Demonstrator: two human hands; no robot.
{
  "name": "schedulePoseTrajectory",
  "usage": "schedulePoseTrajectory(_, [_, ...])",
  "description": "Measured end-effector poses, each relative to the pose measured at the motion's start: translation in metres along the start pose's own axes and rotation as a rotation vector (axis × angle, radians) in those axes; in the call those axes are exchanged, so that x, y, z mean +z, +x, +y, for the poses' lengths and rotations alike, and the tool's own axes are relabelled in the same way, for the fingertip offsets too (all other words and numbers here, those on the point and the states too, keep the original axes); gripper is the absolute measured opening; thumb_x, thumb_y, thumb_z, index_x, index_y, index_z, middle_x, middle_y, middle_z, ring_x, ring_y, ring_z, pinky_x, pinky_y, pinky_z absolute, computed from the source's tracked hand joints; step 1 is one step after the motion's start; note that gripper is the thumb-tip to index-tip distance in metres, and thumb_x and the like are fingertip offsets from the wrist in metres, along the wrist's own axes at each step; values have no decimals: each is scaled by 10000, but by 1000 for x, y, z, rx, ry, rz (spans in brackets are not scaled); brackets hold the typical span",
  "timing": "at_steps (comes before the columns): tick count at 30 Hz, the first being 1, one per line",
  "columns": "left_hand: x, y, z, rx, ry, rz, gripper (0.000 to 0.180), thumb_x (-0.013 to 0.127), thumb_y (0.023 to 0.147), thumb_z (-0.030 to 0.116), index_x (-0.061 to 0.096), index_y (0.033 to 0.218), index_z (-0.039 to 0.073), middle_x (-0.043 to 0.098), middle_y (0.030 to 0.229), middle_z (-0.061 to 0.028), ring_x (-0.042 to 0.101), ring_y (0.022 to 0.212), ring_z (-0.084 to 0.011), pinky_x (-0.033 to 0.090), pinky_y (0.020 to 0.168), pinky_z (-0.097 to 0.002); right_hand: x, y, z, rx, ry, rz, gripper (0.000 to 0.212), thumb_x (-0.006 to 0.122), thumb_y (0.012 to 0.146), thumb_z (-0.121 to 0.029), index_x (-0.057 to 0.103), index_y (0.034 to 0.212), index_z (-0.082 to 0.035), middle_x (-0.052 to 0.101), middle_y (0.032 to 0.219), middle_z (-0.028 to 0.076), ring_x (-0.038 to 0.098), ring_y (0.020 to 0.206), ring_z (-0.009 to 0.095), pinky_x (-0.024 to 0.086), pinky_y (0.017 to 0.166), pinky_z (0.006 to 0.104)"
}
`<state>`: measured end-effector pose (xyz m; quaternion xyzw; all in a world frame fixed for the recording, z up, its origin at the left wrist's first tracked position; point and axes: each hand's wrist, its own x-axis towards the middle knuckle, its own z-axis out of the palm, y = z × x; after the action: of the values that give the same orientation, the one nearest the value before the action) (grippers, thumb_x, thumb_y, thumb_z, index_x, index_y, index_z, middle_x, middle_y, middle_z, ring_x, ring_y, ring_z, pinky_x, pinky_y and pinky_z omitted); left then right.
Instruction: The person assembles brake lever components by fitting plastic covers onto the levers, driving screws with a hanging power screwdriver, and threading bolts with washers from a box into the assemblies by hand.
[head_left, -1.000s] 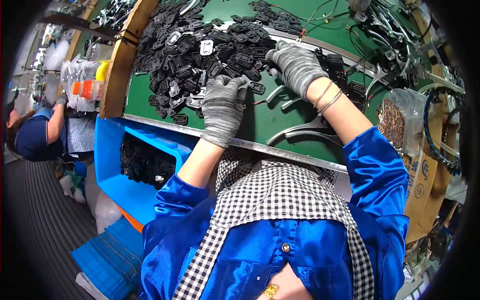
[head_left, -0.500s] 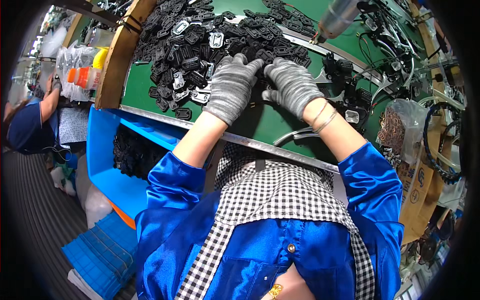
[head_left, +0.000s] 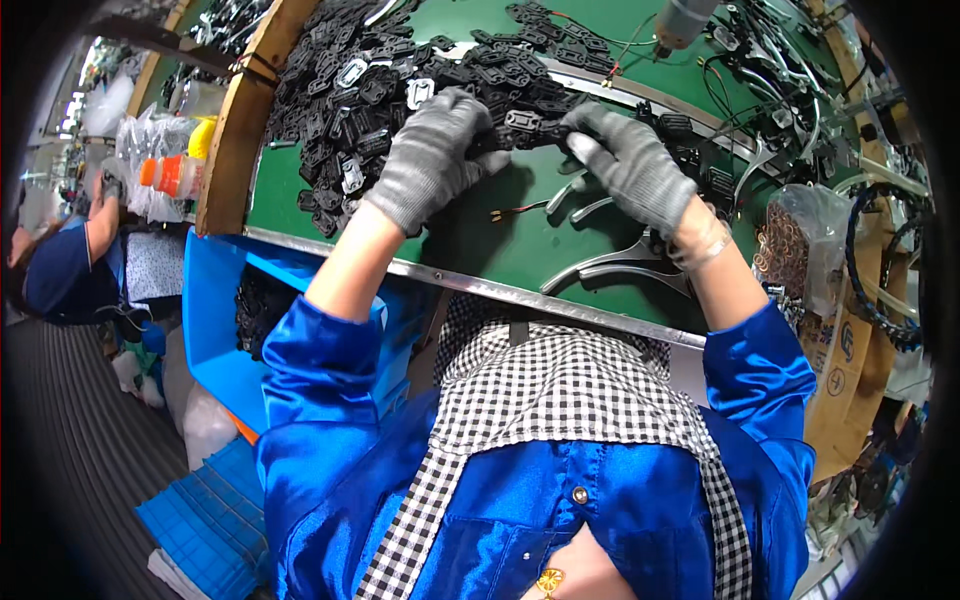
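Observation:
My gloved left hand [head_left: 432, 155] is at the near edge of a heap of flat black plastic parts [head_left: 345, 105]. Its fingers bend toward the thumb around the left end of a black plastic part with a silver-edged oval plate [head_left: 522, 121]. My gloved right hand [head_left: 636, 168] pinches that part's right end between fingers and thumb. The part spans the gap between both hands, just above the green tabletop [head_left: 470, 235]. Curved metal levers [head_left: 612, 264] with black bodies lie under my right wrist. A short wire end [head_left: 510, 212] lies between the hands.
A power driver [head_left: 684, 22] hangs at the upper right. More lever assemblies [head_left: 775, 70] and a bag of copper-coloured rings [head_left: 790, 240] are on the right. A wooden edge [head_left: 232, 140] borders the left; a blue bin [head_left: 212, 320] stands below. Another person [head_left: 70, 260] sits far left.
My hands have moved apart, left hand toward the left and right hand toward the right. A black part with a silver-edged plate now shows between them. The driver sits higher in view.

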<state>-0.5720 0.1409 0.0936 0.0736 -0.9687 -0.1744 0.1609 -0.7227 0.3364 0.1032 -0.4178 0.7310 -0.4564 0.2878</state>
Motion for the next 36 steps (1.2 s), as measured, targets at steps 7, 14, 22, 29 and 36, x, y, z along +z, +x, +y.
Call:
schedulePoseTrajectory(7, [3,17,86,-520,-1316,-177,336,795,807,188,643,1031,-10,679,866,-54,634,692,-91,527,601,-226,-26,-55,-9,-404,-186,253,266,692,766,-17,668,1028,-57,627,1004,112,637,912,278,532,819,350])
schedulePoseTrajectory(14, [26,37,118,-292,-1065,-266,397,817,777,123,596,1077,-15,669,908,-58,643,799,-100,536,717,-236,-35,-89,6,-350,-160,465,381,648,766,-8,580,1139,-45,622,1017,128,635,946,292,528,840,355])
schedulePoseTrajectory(22, [55,34,156,-37,-866,-22,398,819,767,104,594,1078,-1,665,914,-53,650,815,-128,552,732,-262,-57,-114,4,175,560,408,304,641,925,-124,579,1201,-11,659,1019,111,638,800,99,546,646,242])
schedulePoseTrajectory(29, [58,30,165,-672,-1826,-376,339,659,901,40,554,1204,-72,667,977,-160,668,770,-172,590,714,-256,-54,-129,2,205,488,628,196,672,908,-135,634,1060,-19,662,795,33,618,626,51,500,541,191])
schedulePoseTrajectory(36, [64,26,181,-611,-1672,-347,277,631,914,22,569,1175,-48,682,972,-141,690,823,-163,600,737,-258,-57,-146,13,141,367,609,199,673,896,-116,611,1058,-19,667,894,38,646,794,87,539,676,230])
